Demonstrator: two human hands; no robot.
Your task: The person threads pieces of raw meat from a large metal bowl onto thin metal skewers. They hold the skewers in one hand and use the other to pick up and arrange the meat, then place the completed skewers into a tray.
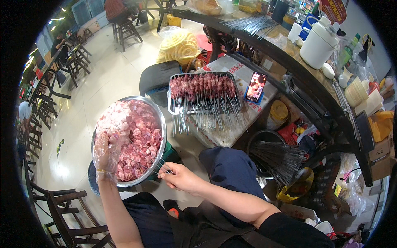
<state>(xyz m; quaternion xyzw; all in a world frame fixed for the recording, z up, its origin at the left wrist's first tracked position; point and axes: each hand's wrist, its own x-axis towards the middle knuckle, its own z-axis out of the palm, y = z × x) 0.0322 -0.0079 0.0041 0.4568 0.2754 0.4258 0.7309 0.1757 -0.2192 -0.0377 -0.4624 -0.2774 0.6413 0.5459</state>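
Note:
A large metal bowl holds cut raw red meat, with pale fatty pieces heaped at its upper left. My left hand, in a clear plastic glove with a yellow band at the wrist, rests in the bowl's left side among the meat; whether its fingers grip a piece cannot be told. Several thin metal skewers are pinched in my bare right hand at the bowl's lower right rim, their tips reaching over the meat. Beyond, a metal tray bears rows of skewered meat, the bare skewer ends hanging over its near edge.
A phone stands upright on the covered low table. Bundled skewers fan out of a black bucket to the right. A curved dark counter carries a white jug and more skewers. Wooden stools and seated people are farther off.

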